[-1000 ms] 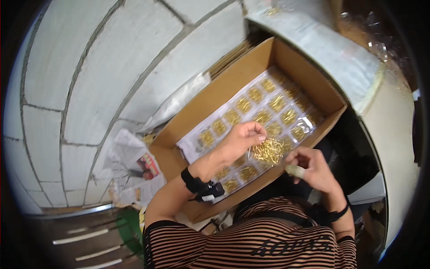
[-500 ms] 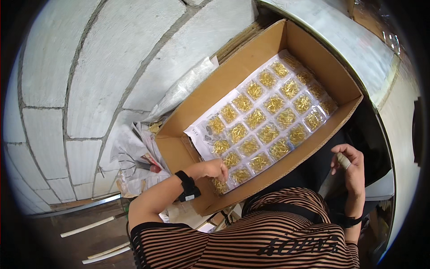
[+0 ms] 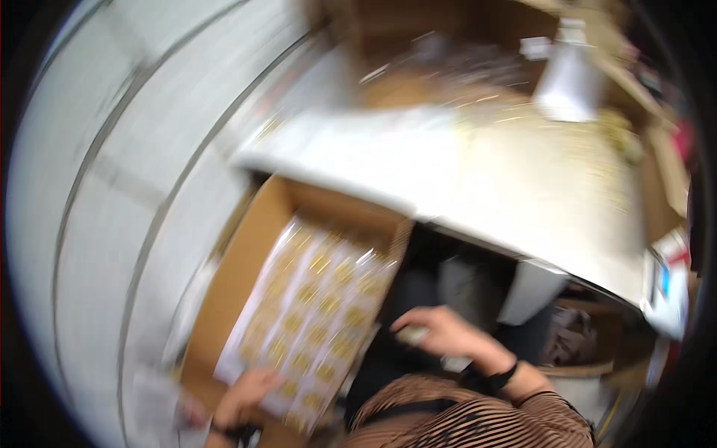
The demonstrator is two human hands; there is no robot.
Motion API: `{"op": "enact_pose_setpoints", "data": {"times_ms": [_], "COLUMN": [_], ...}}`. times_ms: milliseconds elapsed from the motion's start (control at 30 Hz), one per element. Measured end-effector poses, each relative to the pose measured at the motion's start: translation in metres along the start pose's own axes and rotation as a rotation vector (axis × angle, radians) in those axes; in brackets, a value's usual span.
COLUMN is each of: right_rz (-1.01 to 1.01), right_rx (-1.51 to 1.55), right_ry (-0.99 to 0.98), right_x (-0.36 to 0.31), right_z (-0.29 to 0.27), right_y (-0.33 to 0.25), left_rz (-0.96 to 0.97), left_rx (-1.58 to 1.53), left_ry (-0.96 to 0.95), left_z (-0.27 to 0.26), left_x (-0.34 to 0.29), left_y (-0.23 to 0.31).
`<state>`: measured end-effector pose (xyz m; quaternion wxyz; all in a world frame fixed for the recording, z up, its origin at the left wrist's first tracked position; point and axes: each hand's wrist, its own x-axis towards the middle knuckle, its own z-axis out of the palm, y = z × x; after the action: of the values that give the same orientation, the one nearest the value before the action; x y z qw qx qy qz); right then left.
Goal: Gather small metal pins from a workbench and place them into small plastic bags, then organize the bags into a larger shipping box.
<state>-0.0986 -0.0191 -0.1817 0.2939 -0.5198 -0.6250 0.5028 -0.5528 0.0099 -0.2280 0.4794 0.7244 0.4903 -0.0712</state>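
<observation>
The picture is smeared by motion. A brown cardboard box (image 3: 237,280) stands at the left, holding rows of small clear plastic trays (image 3: 308,295) with gold-coloured, thin metal pieces. My left hand (image 3: 254,388) is over the near end of the box, close to the nearest trays; its fingers are too blurred to read. My right hand (image 3: 444,332) hovers outside the box, to its right, above my lap. Its index finger and thumb stand apart, with a pale wrap on a finger, and I see nothing held in it.
A white tabletop (image 3: 441,168) spreads beyond the box, with scattered gold-coloured pieces at its right. A white bottle-shaped thing (image 3: 571,82) stands on it. Another cardboard box (image 3: 403,89) with clear plastic lies at the back. A pale block wall (image 3: 112,224) runs along the left.
The view has swung up and right, bringing the tabletop in and shifting the box left and down. My left hand remains near the box's near end; my right hand appears turned toward the box.
</observation>
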Motion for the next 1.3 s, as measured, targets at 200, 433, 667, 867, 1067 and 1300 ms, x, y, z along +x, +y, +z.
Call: {"op": "enact_pose_setpoints", "data": {"times_ms": [200,433,667,867,1067,1300], "right_rz": [0.072,0.309,0.509,0.746,0.839,0.56], "right_rx": [-0.12,-0.229,-0.392,-0.655,-0.838,-0.517], "right_ry": [0.047,0.745,1.123,1.062,0.996,1.017], "right_x": [-0.065,-0.234,-0.311,-0.246,-0.2,-0.13], "right_z": [-0.01,-0.071,-0.237,-0.455,-0.511,-0.6], "right_y": [-0.001,-0.007,0.047,0.115,0.173,0.188], "left_rz": [0.063,0.651,0.664,0.677,0.871,0.952], "left_rx": [-0.157,-0.095,-0.101,0.105,0.198,0.392], "left_ry": [-0.11,-0.081,-0.199,-0.181,-0.098,0.1], "left_z": [-0.042,-0.006,0.027,0.029,0.06,0.111], "left_x": [0.07,0.156,0.231,0.341,0.463,0.582], "left_y": [0.172,0.308,0.399,0.52,0.653,0.761]}}
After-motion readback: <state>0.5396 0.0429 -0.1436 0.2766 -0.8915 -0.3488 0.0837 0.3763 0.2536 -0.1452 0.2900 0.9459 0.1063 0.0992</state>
